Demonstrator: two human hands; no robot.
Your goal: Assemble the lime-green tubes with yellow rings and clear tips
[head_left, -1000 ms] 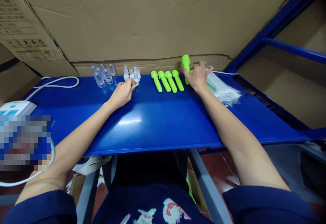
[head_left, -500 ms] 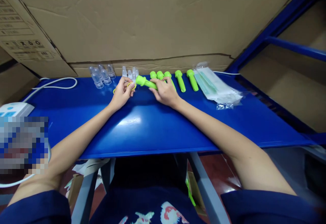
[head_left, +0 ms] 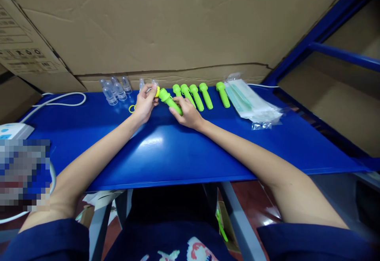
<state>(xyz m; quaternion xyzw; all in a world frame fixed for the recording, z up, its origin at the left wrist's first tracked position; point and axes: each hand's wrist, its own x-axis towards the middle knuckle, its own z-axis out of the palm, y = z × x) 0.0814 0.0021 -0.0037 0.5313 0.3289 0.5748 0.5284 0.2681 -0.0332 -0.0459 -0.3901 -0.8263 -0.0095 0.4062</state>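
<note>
My left hand (head_left: 147,101) pinches a small yellow ring (head_left: 157,92) close to the wide end of a green plastic tube (head_left: 168,99). That tube lies tilted in the grip of my right hand (head_left: 188,112), whose fingers are wrapped round its narrow part. A narrow gap shows between the ring and the tube's end. Another yellow ring (head_left: 132,109) lies on the blue table by my left wrist. Behind my hands stand small clear caps (head_left: 141,83), partly hidden by my left fingers. Several more green tubes (head_left: 206,95) lie in a row beyond my right hand.
Several clear plastic bottles (head_left: 120,91) stand at the back left. One green tube (head_left: 223,94) lies apart, beside clear-wrapped packets (head_left: 252,101). A white power strip (head_left: 14,131) with its cable (head_left: 67,98) is at the left. A cardboard wall (head_left: 178,27) closes off the back.
My left hand has turned and raised the yellow ring to the tube's wide end. My right hand has shifted slightly down and left, tilting the tube more steeply.
</note>
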